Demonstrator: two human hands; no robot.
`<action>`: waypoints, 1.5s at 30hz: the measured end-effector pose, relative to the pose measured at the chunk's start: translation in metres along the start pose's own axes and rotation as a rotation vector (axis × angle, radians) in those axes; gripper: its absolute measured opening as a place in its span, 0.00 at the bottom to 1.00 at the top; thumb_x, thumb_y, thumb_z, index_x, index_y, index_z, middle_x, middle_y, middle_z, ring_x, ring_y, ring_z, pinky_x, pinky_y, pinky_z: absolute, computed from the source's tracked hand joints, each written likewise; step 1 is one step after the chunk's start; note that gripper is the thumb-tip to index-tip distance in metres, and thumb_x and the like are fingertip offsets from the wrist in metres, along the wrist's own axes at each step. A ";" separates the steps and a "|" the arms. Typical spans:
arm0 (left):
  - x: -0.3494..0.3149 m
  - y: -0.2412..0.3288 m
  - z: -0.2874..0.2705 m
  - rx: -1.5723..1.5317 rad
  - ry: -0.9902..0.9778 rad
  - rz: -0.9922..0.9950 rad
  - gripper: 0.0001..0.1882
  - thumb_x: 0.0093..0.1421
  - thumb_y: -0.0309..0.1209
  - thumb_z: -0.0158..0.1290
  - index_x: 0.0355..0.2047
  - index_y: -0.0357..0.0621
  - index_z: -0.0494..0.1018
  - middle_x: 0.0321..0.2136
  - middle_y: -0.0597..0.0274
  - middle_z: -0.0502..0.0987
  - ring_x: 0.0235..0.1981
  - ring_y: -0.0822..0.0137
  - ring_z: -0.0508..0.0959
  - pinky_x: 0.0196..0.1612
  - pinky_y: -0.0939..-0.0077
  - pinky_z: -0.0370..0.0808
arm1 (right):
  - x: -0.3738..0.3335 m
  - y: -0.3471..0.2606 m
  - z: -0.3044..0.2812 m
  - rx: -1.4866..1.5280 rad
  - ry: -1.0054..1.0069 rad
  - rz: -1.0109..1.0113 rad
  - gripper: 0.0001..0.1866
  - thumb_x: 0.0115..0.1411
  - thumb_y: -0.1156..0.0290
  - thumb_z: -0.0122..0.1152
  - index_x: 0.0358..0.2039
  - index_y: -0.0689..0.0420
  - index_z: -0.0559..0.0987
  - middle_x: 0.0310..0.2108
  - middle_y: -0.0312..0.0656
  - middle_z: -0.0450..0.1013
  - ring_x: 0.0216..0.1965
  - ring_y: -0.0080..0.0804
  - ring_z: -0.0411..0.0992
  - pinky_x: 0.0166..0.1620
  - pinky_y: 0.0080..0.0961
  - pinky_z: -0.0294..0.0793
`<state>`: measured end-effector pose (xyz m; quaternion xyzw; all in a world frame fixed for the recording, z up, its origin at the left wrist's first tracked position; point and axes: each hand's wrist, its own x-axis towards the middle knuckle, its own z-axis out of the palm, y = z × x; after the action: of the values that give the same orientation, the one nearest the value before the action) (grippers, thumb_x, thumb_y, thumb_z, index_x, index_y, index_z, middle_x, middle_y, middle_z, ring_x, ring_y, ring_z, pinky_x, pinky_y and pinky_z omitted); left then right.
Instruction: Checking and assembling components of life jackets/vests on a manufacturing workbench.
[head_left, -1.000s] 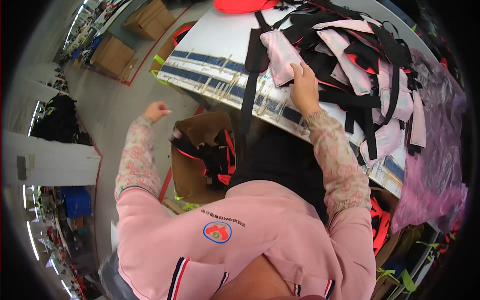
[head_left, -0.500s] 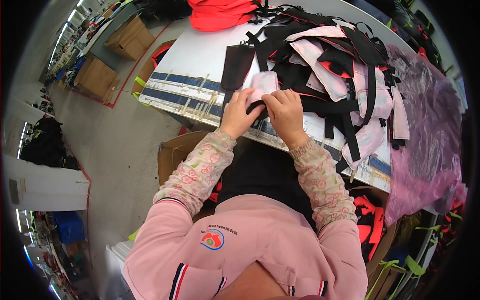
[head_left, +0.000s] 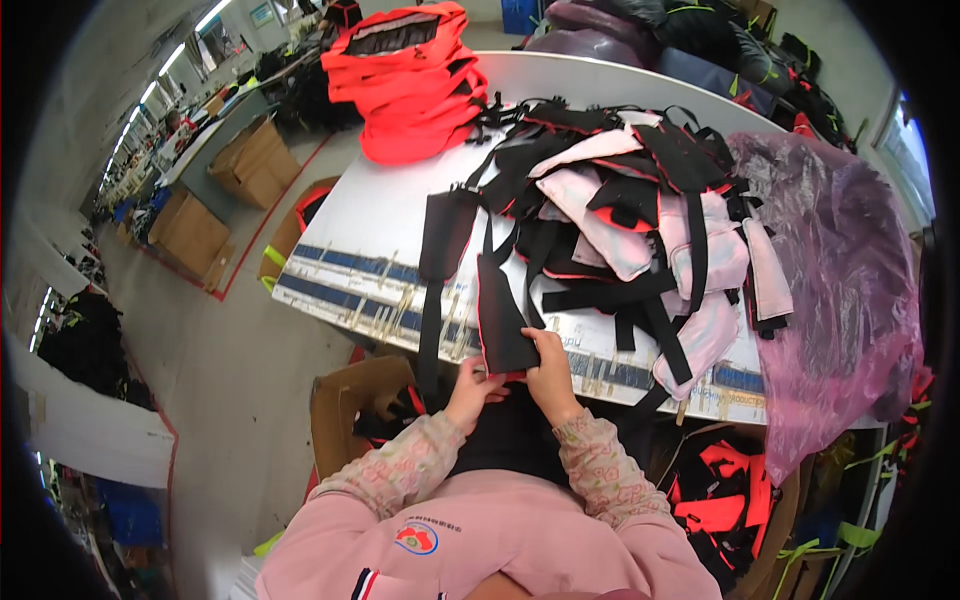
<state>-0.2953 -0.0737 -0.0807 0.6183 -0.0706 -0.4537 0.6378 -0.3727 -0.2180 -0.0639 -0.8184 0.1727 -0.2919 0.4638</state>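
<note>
Black pad [head_left: 505, 320] lies across table's [head_left: 375, 215] near edge, in our grip: left hand [head_left: 470, 393] pinching red-trimmed near end, right hand [head_left: 551, 375] closed on near right corner, some fingers hidden beneath. Half second ago, pale pink side showed between our hands; now black side faces up, pad apparently turned over, leaving dark face toward us, we judge. Beyond, pile of pads and straps [head_left: 600, 215] runs toward right edge; red-orange bags [head_left: 415, 105] stacked at far left corner.
</note>
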 end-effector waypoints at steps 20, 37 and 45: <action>0.006 0.019 -0.005 0.631 0.259 0.784 0.11 0.58 0.29 0.47 0.40 0.37 0.70 0.39 0.54 0.69 0.43 0.59 0.70 0.50 0.70 0.65 | 0.001 -0.007 0.004 0.292 -0.003 0.160 0.16 0.45 0.86 0.46 0.34 0.63 0.77 0.29 0.47 0.75 0.34 0.37 0.74 0.40 0.27 0.72; -0.004 0.021 -0.027 0.726 0.122 0.713 0.29 0.48 0.34 0.59 0.51 0.43 0.64 0.53 0.46 0.60 0.57 0.50 0.60 0.59 0.64 0.58 | -0.011 -0.013 0.025 0.166 -0.081 0.046 0.15 0.41 0.86 0.48 0.32 0.63 0.74 0.30 0.47 0.69 0.30 0.40 0.70 0.35 0.27 0.70; -0.010 0.027 -0.018 0.753 0.010 0.724 0.30 0.48 0.31 0.58 0.53 0.46 0.63 0.57 0.44 0.55 0.61 0.48 0.56 0.61 0.62 0.55 | -0.001 -0.023 0.014 0.100 -0.050 0.045 0.15 0.40 0.86 0.51 0.32 0.63 0.73 0.30 0.48 0.68 0.30 0.42 0.71 0.35 0.29 0.71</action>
<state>-0.2767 -0.0587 -0.0570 0.7429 -0.4352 -0.1444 0.4878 -0.3644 -0.1964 -0.0504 -0.7973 0.1646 -0.2689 0.5147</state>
